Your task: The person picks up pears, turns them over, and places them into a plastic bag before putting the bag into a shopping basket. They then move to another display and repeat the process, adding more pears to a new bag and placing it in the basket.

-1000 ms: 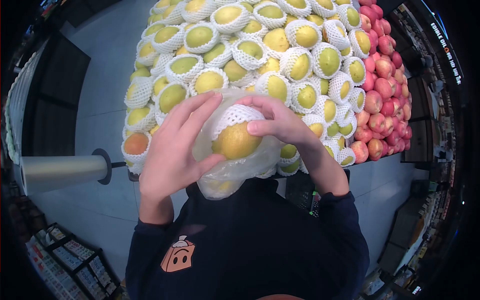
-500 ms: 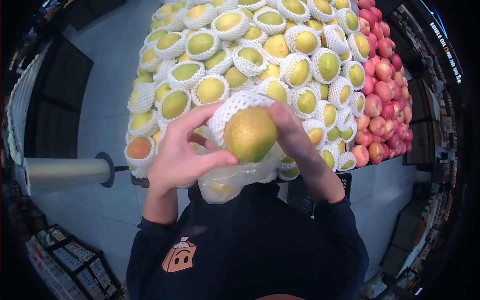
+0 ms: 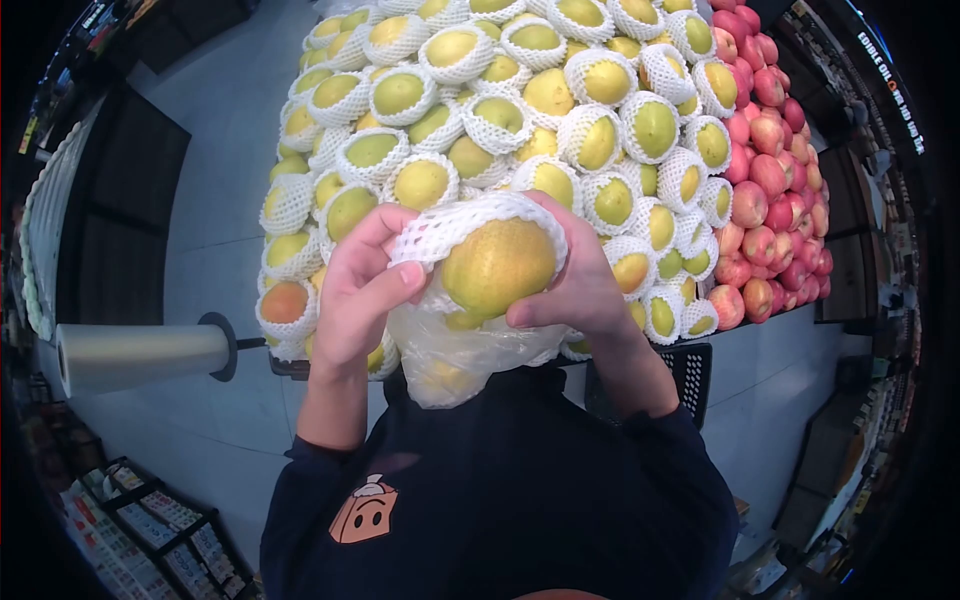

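A yellow-green fruit (image 3: pixel 498 268) is held up in front of my chest, with a white foam net (image 3: pixel 430 232) around its top and sides. My left hand (image 3: pixel 365 285) pinches the net's left edge between thumb and fingers. Around the fruit's right side wraps my right hand (image 3: pixel 585 275), its thumb at the lower right of the skin. A clear plastic bag (image 3: pixel 480 350) with yellow fruit inside hangs just below the held fruit; what carries it is hidden.
Netted yellow-green fruits (image 3: pixel 420 182) are heaped on the stand ahead, with red apples (image 3: pixel 768 178) at their right. A plastic roll (image 3: pixel 145 358) juts out at the left. Below the stand's right part is a black crate (image 3: pixel 692 380).
My left hand has shifted off the fruit's lower front onto the net, which is pulled out leftward. My right thumb has moved down from the top of the fruit to its lower right.
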`<state>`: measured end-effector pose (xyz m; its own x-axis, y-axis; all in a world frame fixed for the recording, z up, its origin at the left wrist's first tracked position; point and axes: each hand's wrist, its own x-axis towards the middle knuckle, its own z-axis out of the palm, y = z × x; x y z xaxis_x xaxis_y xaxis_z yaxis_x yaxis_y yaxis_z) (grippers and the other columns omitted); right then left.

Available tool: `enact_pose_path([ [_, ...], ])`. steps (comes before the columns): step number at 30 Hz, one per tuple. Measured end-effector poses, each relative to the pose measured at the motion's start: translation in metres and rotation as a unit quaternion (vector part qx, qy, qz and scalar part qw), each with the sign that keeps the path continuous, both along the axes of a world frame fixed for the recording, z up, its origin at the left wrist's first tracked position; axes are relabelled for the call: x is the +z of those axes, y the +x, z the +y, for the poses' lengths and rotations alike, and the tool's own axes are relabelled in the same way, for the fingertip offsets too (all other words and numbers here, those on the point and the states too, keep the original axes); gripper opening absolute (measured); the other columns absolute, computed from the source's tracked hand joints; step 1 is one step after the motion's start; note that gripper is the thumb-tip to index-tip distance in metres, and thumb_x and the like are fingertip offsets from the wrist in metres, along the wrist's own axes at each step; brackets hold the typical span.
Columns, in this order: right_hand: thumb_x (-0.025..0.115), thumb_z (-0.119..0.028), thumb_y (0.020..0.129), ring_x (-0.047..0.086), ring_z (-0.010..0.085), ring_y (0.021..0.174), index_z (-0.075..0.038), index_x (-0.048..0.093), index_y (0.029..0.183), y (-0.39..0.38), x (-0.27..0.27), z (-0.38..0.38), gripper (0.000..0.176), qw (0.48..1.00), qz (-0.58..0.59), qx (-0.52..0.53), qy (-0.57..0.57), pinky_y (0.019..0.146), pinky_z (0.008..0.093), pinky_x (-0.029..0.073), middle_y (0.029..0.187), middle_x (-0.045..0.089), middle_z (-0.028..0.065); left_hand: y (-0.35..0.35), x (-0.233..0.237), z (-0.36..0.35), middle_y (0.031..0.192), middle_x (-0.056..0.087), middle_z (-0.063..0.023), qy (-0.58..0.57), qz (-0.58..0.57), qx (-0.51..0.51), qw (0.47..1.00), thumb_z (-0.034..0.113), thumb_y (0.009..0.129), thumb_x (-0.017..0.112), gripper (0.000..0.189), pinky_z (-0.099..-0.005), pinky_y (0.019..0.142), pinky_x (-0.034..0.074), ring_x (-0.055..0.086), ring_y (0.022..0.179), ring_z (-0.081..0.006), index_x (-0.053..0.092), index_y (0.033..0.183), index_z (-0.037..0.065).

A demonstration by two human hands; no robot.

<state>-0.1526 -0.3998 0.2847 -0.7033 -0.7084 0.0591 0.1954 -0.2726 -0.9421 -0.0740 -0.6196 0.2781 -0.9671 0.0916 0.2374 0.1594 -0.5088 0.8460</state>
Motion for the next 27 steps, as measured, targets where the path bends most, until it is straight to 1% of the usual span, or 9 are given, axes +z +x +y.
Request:
enact_pose_path([
  [2, 0.097, -0.015, 0.060, 0.057, 0.0131, 0.117, 0.000, 0.050, 0.135, 0.001, -0.003, -0.003, 0.089, 1.000, -0.005, -0.017, -0.001, 0.101, 0.0315, 0.047, 0.122, 0.061, 0.0061, 0.003, 0.010, 0.014, 0.104, 0.065, -0.0046, -0.041, -0.001, 0.047, 0.998, -0.003, 0.085, 0.067, 0.036, -0.0240, 0.084, 0.046, 0.059, 0.093, -0.0063, 0.053, 0.118, -0.004],
  [5, 0.097, -0.016, 0.061, 0.057, 0.0141, 0.117, -0.001, 0.047, 0.136, 0.006, -0.003, -0.004, 0.091, 0.998, 0.032, -0.063, 0.000, 0.101, 0.0324, 0.047, 0.124, 0.060, 0.0069, 0.000, 0.006, 0.014, 0.102, 0.065, -0.0035, -0.165, 0.042, 0.123, 0.978, -0.003, 0.082, 0.067, 0.034, -0.0222, 0.074, 0.047, 0.059, 0.085, -0.0056, 0.056, 0.115, -0.003],
  [8, 0.096, -0.018, 0.062, 0.057, 0.0154, 0.117, 0.000, 0.045, 0.136, 0.007, -0.003, -0.005, 0.091, 0.995, 0.059, -0.080, -0.016, 0.101, 0.0330, 0.047, 0.126, 0.058, 0.0077, 0.001, 0.006, 0.018, 0.100, 0.065, -0.0034, -0.251, -0.058, 0.240, 0.936, -0.005, 0.077, 0.068, 0.031, -0.0208, 0.061, 0.046, 0.059, 0.075, -0.0070, 0.060, 0.108, -0.002],
  [11, 0.096, -0.017, 0.063, 0.057, 0.0160, 0.118, 0.001, 0.045, 0.135, 0.010, 0.002, -0.010, 0.090, 0.989, 0.089, -0.121, 0.010, 0.101, 0.0331, 0.048, 0.126, 0.058, 0.0090, -0.006, -0.010, 0.012, 0.096, 0.065, -0.0048, -0.386, 0.134, 0.369, 0.835, -0.005, 0.072, 0.072, 0.031, -0.0201, 0.052, 0.043, 0.057, 0.066, -0.0088, 0.062, 0.101, 0.000],
  [14, 0.095, -0.015, 0.064, 0.056, 0.0164, 0.118, 0.001, 0.043, 0.136, 0.008, -0.007, -0.011, 0.091, 0.982, 0.130, -0.132, 0.042, 0.101, 0.0329, 0.048, 0.125, 0.057, 0.0097, 0.005, 0.001, 0.018, 0.098, 0.064, -0.0064, -0.422, 0.182, 0.373, 0.806, -0.003, 0.071, 0.074, 0.030, -0.0228, 0.057, 0.046, 0.057, 0.068, -0.0113, 0.063, 0.099, 0.000],
  [17, 0.097, -0.019, 0.064, 0.056, 0.0167, 0.118, 0.002, 0.039, 0.138, 0.010, -0.009, -0.013, 0.096, 0.974, 0.138, -0.180, 0.016, 0.100, 0.0329, 0.049, 0.127, 0.056, 0.0100, 0.004, -0.003, 0.018, 0.108, 0.064, -0.0092, -0.351, 0.177, 0.281, 0.875, 0.000, 0.070, 0.080, 0.037, -0.0242, 0.068, 0.050, 0.063, 0.084, -0.0144, 0.061, 0.102, 0.001],
  [20, 0.097, -0.025, 0.064, 0.058, 0.0169, 0.116, 0.002, 0.034, 0.141, 0.010, -0.015, -0.014, 0.103, 0.972, 0.163, -0.169, -0.009, 0.099, 0.0332, 0.050, 0.128, 0.055, 0.0107, 0.003, 0.007, 0.027, 0.119, 0.062, -0.0133, -0.236, 0.074, 0.215, 0.945, 0.005, 0.071, 0.085, 0.045, -0.0286, 0.083, 0.051, 0.062, 0.105, -0.0190, 0.059, 0.107, 0.001],
  [23, 0.092, -0.032, 0.072, 0.058, 0.0161, 0.115, 0.003, 0.034, 0.144, 0.016, -0.013, -0.017, 0.099, 0.983, 0.140, -0.098, -0.072, 0.097, 0.0318, 0.051, 0.129, 0.054, 0.0112, -0.001, 0.010, 0.024, 0.127, 0.061, -0.0152, -0.187, 0.012, 0.145, 0.972, 0.009, 0.072, 0.087, 0.056, -0.0319, 0.093, 0.049, 0.059, 0.117, -0.0207, 0.055, 0.118, 0.000],
  [27, 0.083, -0.034, 0.083, 0.057, 0.0149, 0.115, 0.002, 0.039, 0.145, 0.004, -0.003, -0.004, 0.084, 0.998, 0.038, -0.040, -0.032, 0.096, 0.0302, 0.051, 0.131, 0.054, 0.0099, -0.005, 0.013, 0.008, 0.127, 0.060, -0.0126, -0.156, 0.005, 0.072, 0.985, 0.011, 0.076, 0.085, 0.066, -0.0341, 0.100, 0.046, 0.058, 0.118, -0.0200, 0.050, 0.130, -0.001],
])
